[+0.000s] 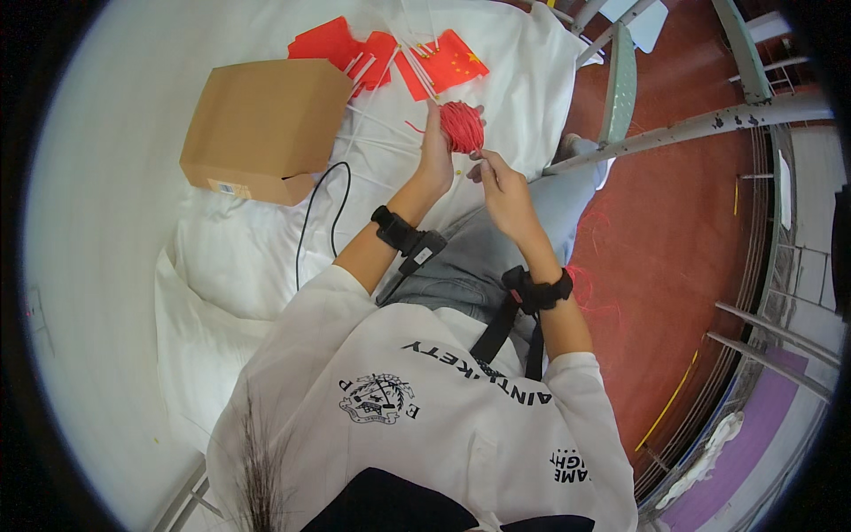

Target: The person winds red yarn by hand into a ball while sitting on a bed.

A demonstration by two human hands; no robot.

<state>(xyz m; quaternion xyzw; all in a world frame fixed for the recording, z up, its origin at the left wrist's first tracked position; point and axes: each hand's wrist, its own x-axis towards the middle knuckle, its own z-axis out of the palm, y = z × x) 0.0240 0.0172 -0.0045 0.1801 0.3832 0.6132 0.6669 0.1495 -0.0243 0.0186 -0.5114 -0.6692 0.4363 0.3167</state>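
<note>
The left hand (434,155) grips a red string ball (464,129); I can't tell if the right hand (505,188) pinches it.

From my end it's bright, soft light, source not visible, with the white sheet (527,93) nearly washed out just beyond the right hand (501,186). Shadows are faint. Rightward of it, fisheye bows the metal rail (674,135); corners go black.
</note>
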